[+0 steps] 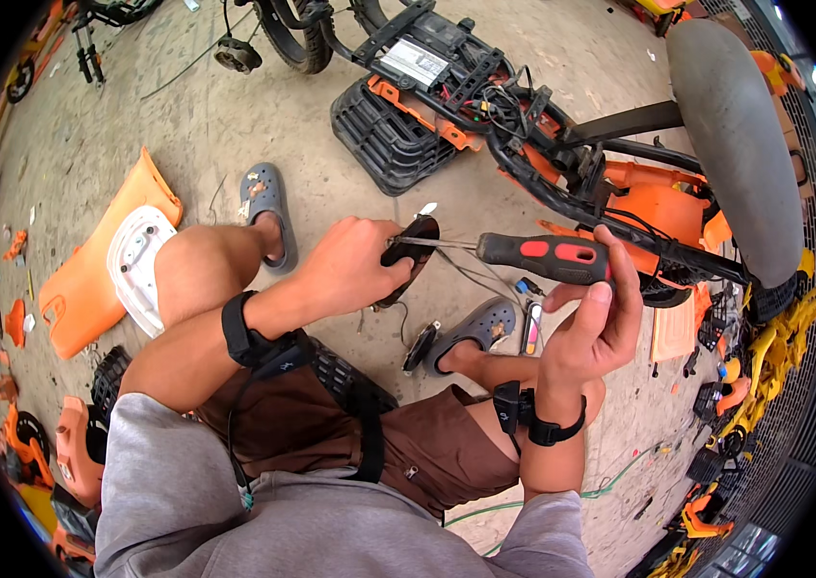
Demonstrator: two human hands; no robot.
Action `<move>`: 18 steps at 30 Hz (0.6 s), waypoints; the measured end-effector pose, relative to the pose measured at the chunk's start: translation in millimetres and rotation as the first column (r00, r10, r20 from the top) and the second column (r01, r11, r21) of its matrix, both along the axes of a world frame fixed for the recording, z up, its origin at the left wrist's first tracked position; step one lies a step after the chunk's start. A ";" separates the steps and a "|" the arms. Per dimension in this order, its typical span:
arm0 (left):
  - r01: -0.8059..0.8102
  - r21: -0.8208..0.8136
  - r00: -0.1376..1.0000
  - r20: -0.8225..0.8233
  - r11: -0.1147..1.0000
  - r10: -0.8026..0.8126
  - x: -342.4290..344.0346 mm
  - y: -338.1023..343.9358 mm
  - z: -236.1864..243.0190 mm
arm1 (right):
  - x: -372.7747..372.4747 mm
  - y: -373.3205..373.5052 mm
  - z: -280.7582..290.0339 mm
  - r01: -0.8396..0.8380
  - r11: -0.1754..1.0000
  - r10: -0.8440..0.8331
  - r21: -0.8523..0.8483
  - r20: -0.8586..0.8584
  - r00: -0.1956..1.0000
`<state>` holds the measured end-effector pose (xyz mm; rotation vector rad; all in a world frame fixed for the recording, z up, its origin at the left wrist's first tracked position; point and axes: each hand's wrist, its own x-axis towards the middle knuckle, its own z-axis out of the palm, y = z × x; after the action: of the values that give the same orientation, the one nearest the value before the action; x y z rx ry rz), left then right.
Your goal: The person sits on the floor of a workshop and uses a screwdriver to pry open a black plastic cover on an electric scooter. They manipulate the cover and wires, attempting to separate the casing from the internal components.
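My left hand [348,262] is closed around a dark, flat oval part [420,252], held in front of my knees. Thin wires trail down from near it. In my right hand [593,323] is a screwdriver [548,255] with a black and red handle, gripped at its butt end between the fingers. Its shaft runs leftward, and the tip lies against the dark part beside my left fingers. On the floor below are a small dark part with a wire [420,347] and a slim white-and-pink object [531,328] by my shoe.
A stripped scooter or e-bike frame [485,106] lies ahead, with a black basket [394,135] and a grey seat [740,144]. An orange panel [105,260] and a white plate [138,255] are at left. Yellow parts [779,356] pile up along the right edge.
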<state>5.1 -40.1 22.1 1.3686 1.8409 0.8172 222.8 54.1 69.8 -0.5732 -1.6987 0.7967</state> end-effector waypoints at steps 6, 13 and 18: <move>0.010 0.006 1.000 0.013 1.000 -0.011 -0.1 0.1 -0.1 | 12.7 5.0 -5.8 0.061 0.993 -0.078 0.105 0.159 0.984; 0.005 -0.009 1.000 0.006 1.000 -0.005 0.0 1.6 2.3 | 4.8 -4.0 -3.9 0.090 0.996 -0.088 -0.023 0.064 0.994; 0.009 -0.020 1.000 0.009 1.000 -0.009 -0.4 1.3 2.3 | 4.0 -2.0 1.0 0.074 0.996 -0.078 0.046 0.085 0.993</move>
<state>4.7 -38.8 24.4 1.3578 1.8303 0.7974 226.8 52.1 70.9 -0.6467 -1.7585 0.6882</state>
